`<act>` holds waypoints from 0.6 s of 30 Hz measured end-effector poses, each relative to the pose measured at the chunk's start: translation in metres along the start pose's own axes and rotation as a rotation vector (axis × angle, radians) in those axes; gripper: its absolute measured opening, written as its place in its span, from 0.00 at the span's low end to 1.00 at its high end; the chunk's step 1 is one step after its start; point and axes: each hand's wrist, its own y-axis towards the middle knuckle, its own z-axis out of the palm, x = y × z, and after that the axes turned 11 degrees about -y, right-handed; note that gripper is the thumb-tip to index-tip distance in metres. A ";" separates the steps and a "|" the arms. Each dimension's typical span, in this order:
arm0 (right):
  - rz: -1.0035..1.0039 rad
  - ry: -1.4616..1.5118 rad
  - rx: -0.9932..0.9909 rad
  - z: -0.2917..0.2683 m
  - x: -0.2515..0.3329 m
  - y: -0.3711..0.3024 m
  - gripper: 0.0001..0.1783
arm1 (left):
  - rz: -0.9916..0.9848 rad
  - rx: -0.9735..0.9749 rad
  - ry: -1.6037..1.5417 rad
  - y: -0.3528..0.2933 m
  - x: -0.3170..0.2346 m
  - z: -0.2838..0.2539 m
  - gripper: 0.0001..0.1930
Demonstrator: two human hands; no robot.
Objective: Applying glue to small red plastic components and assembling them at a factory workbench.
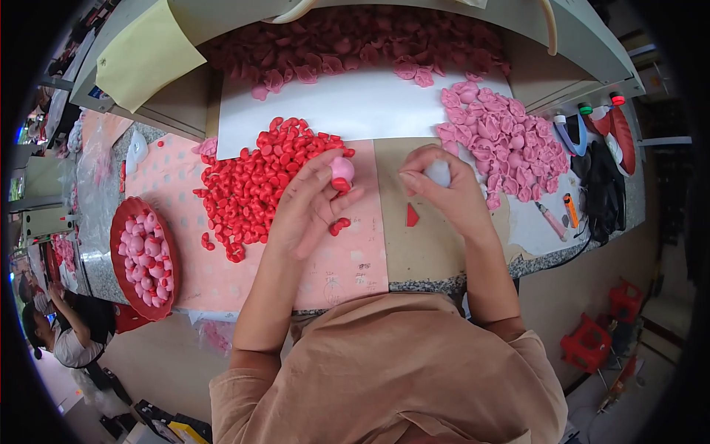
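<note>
My left hand (302,203) pinches a small pink ball (342,169) between thumb and fingers. A glossy red piece (340,184) sits at the ball's lower side, by my fingertips. To the right, my right hand (447,194) is closed around a whitish, translucent squeeze bottle (438,173); its tip is hidden by my fingers. Beside my left hand spreads a heap of small red rounded pieces (248,185). A couple of loose red pieces (339,226) lie under that hand. Between my hands, a flat red scrap (412,214) rests on the brown board.
Thin pink shell-like pieces (503,140) are heaped at right, with more on the shelf (355,52). A red basket (176,277) of pink-and-red balls stands at left. A cutter (552,221) and orange tool (570,210) lie right. Another person (70,337) sits far left.
</note>
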 end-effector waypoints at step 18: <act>-0.137 -1.007 -0.304 -0.030 -0.013 -0.061 0.09 | 0.101 0.009 0.233 -0.004 0.011 0.009 0.22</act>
